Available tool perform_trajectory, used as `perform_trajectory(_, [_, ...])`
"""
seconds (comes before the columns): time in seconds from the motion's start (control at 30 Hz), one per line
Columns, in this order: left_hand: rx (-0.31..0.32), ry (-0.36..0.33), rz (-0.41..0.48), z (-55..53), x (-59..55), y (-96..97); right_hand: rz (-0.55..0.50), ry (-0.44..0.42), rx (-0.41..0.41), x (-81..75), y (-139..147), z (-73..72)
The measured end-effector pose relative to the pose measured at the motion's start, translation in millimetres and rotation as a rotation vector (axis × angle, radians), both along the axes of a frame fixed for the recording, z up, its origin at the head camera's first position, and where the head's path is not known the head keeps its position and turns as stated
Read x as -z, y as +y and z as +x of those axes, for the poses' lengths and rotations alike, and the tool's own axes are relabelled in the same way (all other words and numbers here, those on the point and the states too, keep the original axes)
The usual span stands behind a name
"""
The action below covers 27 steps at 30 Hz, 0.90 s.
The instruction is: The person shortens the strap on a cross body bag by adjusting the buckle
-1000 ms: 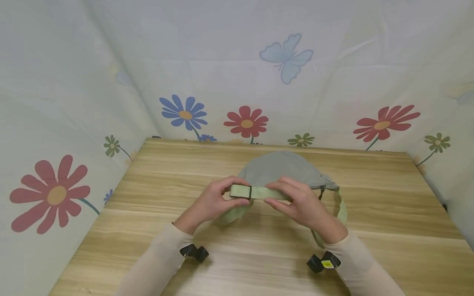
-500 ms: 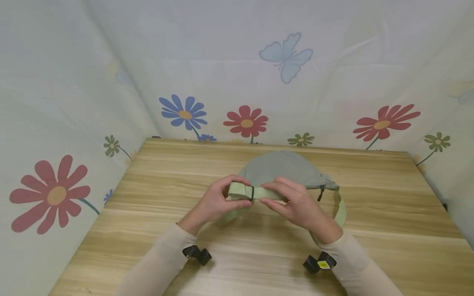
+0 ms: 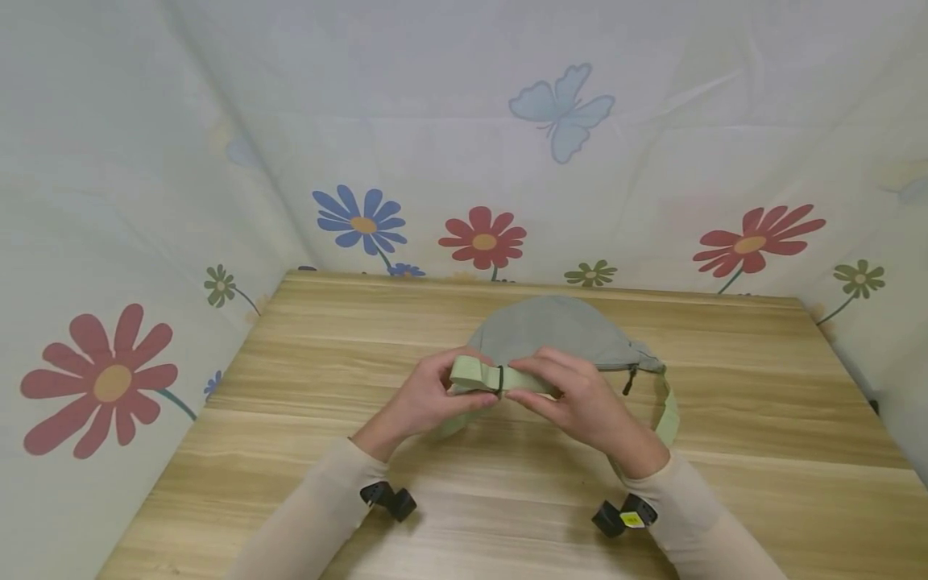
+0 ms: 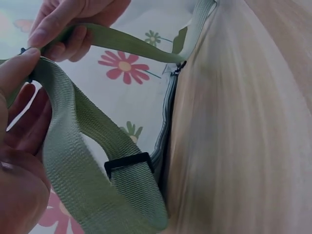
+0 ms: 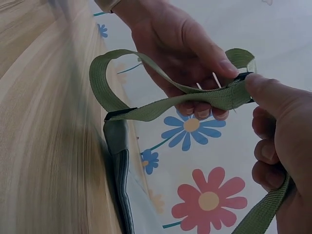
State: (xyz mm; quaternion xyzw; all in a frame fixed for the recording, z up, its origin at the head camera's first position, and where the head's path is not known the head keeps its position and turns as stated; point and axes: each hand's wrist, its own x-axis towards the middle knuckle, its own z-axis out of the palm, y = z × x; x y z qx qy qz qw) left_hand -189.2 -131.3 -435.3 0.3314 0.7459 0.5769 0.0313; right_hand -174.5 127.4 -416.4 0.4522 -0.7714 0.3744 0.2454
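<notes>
A grey waist bag [image 3: 558, 332] lies on the table behind both hands. Its light green webbing strap [image 3: 471, 372] is lifted in front of it, with a black strap slider [image 3: 500, 380] between the hands. My left hand [image 3: 428, 396] pinches the strap left of the slider, where the webbing bulges into a small loop. Thumb and fingers of my right hand [image 3: 586, 399] pinch the strap just right of the slider; the right wrist view shows the right thumb touching the slider [image 5: 245, 75]. A second black slider [image 4: 129, 163] sits lower on the strap, near the bag's end.
The wooden table [image 3: 326, 322] has a flower-printed curtain [image 3: 406, 121] behind it and at the sides. At the bag's right end hangs a black zipper pull [image 3: 629, 380], and the rest of the strap [image 3: 669, 415] drops beside the right wrist.
The slider has shifted slightly right, and the webbing at its left has bunched into a raised loop. My right hand has moved a little left, closer to the left hand.
</notes>
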Motion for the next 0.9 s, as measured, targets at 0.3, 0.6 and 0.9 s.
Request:
perform_trajectory(0.3, [0.024, 0.022, -0.079, 0.5, -5.9, 6.3, 0.012, -0.025, -0.033, 2.4, -0.2, -1.3])
perform_trajectory(0.6, [-0.064, 0.305, -0.322, 6.6, -2.5, 12.5, -0.002, -0.070, 0.007, 2.1, 3.7, -0.1])
perform_trajectory(0.9, [-0.081, 0.513, -0.435, 8.7, -11.3, 2.2, 0.040, -0.129, 0.022, -4.6, 12.2, 0.8])
